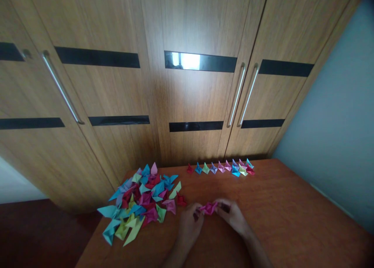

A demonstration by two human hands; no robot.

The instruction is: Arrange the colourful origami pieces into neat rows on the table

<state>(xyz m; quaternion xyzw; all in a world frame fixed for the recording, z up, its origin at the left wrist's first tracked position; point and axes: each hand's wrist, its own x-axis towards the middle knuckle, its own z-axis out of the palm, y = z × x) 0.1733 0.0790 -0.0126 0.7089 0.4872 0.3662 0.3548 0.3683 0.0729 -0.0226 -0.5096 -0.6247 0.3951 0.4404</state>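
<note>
Between my two hands is a magenta folded-paper origami piece point(209, 208), held just above the wooden table. The fingertips of my left hand point(191, 220) pinch its left point. On the opposite side, my right hand point(233, 215) grips the right point between thumb and fingers. Left of my left hand lies a loose pile of origami pieces point(150, 197) in blue, green, yellow, pink and red. A red origami piece point(181, 199) sits at the pile's right edge, closest to my left hand.
Along the table's back edge, small origami pieces point(213, 168) stand in a row, doubled up at its right end. The brown table point(280, 217) meets a wooden wardrobe point(193, 96) with metal handles behind it. A pale wall point(333, 116) rises on the right.
</note>
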